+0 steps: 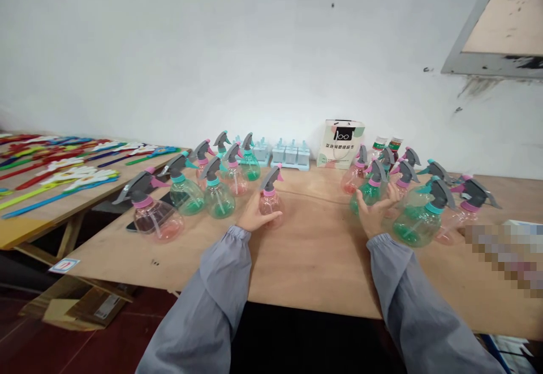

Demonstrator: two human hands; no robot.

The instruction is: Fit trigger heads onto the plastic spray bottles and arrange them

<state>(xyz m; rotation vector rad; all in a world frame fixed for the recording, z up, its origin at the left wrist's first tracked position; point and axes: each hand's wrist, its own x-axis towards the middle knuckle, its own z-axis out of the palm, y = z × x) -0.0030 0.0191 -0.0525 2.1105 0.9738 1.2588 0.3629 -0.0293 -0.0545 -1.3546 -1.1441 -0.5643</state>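
- Seeing at far left a side bench (51, 224), carrying coloured strips (80, 181), many with white flower-like ends.
- Looking lower there at cardboard (68, 313) on the dark red floor (34, 351).
- Passing right to the main bench (314, 272), with a small printed card (64, 265) at its left corner.
- Finding a left cluster of spray bottles (219, 200) standing on it, pink, green and turquoise, all with grey trigger heads.
- Curving the left grip (252, 215) round a pink spray bottle (268, 203), holding it with the thumb across its front, on bare wood between two clusters.
- Seeing behind it pale-blue moulds (291, 156) near the wall (271, 51), then a printed paper bag (339, 150) standing upright.
- Spreading the right grip (374, 213) open, fingers apart, just beside a green spray bottle (371, 193); being unable to tell whether touching it.
- Meeting farther right more bottles in a right cluster (418, 226), close together, with two labelled clear bottles (380, 143) behind.
- Ending at a pixelated patch (504, 255) hiding something on the bench.
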